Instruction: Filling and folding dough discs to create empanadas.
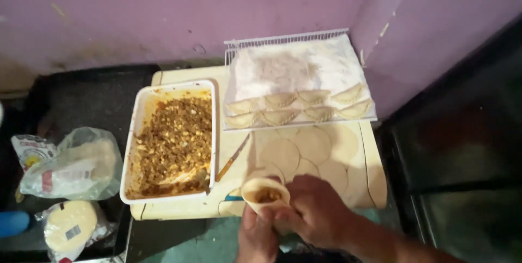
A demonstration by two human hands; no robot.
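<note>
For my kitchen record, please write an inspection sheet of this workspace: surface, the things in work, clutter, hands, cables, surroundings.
Surface: cream board, round dough discs laid on it.
Things in work: filled dough disc held cupped; white tray of minced filling; wire rack with folded pastries on floured paper.
Clutter: knife beside the tray; plastic bags and a packet of discs at left.
Hands: left hand under the disc, right hand at its edge.
Cables: nothing seen.
Surroundings: pink wall, dark surface at right.
</note>
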